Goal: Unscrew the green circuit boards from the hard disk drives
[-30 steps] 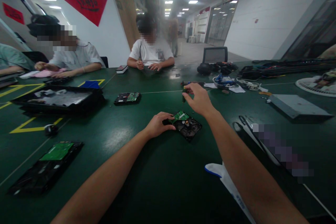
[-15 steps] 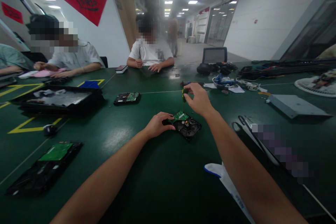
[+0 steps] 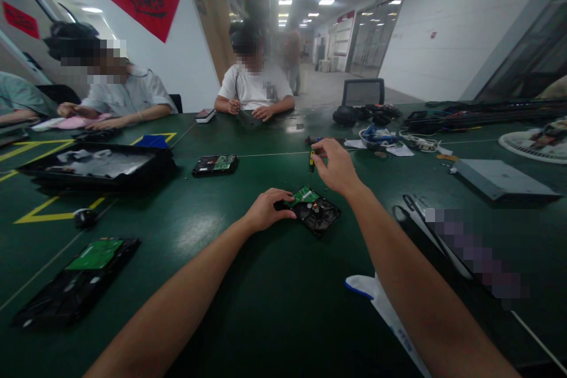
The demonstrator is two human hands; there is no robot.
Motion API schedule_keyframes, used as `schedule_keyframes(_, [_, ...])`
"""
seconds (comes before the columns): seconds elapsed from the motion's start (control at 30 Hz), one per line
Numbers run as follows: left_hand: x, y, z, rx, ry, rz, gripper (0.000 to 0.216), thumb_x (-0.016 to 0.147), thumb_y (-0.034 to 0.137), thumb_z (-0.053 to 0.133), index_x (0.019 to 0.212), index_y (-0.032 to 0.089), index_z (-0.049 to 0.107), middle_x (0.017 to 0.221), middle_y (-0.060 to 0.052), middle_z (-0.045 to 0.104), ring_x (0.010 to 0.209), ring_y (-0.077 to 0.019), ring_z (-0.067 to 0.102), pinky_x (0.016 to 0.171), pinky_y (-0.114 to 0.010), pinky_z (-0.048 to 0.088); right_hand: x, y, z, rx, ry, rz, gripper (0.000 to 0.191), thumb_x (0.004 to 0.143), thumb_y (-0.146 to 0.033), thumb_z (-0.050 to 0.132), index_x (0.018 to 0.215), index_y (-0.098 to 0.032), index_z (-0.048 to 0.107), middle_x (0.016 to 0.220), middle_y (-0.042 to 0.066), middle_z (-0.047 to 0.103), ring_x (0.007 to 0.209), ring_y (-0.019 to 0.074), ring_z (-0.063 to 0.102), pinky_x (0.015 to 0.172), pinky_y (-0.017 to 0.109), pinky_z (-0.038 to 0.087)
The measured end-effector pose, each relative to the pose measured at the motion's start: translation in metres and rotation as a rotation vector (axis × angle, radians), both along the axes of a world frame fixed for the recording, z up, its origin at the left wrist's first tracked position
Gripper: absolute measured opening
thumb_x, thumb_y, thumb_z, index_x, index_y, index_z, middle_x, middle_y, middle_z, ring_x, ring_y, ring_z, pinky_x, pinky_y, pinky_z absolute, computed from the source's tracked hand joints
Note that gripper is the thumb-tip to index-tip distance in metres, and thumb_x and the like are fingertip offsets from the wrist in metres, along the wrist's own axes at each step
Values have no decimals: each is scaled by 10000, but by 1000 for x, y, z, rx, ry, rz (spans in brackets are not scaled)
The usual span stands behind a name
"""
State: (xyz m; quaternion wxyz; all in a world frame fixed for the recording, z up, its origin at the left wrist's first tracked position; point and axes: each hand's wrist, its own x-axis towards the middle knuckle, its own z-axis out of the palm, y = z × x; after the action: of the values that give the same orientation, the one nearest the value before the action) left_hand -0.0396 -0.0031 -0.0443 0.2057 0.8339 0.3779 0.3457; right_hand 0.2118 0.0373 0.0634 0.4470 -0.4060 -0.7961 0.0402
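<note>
A black hard drive (image 3: 319, 220) with a green circuit board (image 3: 305, 195) lies on the dark green table in front of me. My left hand (image 3: 271, 209) grips its left edge between thumb and fingers. My right hand (image 3: 333, 166) pinches the yellow-and-black handle of a screwdriver (image 3: 312, 163). The screwdriver stands nearly upright, and its thin shaft runs down to the far edge of the circuit board. Whether the tip sits in a screw is too small to tell.
More hard drives lie at the near left (image 3: 75, 283) and beyond my left hand (image 3: 215, 165). A black tray (image 3: 163, 159) is at left. A grey metal box (image 3: 505, 178) and a white-and-blue glove (image 3: 376, 292) are on the right. Two people sit across the table.
The screwdriver's handle has turned slightly in my right fingers, showing more yellow. My left hand and the hard drive stay in place.
</note>
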Motion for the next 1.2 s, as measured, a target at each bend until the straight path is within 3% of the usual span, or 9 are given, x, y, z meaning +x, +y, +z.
schedule_keyframes(0.33, [0, 1, -1, 6, 1, 0, 458, 749, 453, 891, 1122, 232, 745, 1233, -85, 742, 1180, -266, 665, 1045, -451, 520, 0, 0, 1, 31, -6, 10, 171, 958, -239, 541, 1101, -232, 634, 1119, 107, 657, 1039, 277, 629, 939, 464, 524])
schedule_keyframes(0.57, [0, 1, -1, 7, 4, -3, 456, 753, 459, 886, 1124, 236, 744, 1238, -88, 739, 1186, -274, 665, 1047, -460, 516, -1, 2, -1, 39, 53, 9, 121, 938, -297, 621, 1033, -223, 606, 1025, 95, 686, 925, 263, 651, 854, 438, 536])
schedule_keyframes(0.77, [-1, 2, -2, 6, 12, -3, 456, 751, 463, 887, 1125, 244, 744, 1241, -83, 739, 1191, -274, 662, 1046, -456, 516, -1, 1, 0, 73, 28, 21, 133, 956, -281, 576, 1055, -222, 643, 1050, 103, 687, 986, 270, 647, 889, 437, 524])
schedule_keyframes(0.97, [-1, 1, -1, 6, 22, 0, 462, 755, 471, 882, 1133, 245, 743, 1255, -82, 733, 1197, -273, 657, 1047, -458, 514, 0, 0, 1, 31, 73, -22, 106, 930, -320, 637, 975, -227, 612, 975, 76, 707, 892, 250, 665, 824, 407, 524])
schedule_keyframes(1.2, [0, 1, -1, 1, 18, 8, 463, 749, 467, 887, 1128, 243, 744, 1244, -81, 735, 1192, -270, 660, 1042, -452, 521, -1, 0, 2, 107, 27, -17, 108, 959, -307, 591, 990, -223, 651, 992, 84, 718, 910, 252, 670, 860, 417, 517])
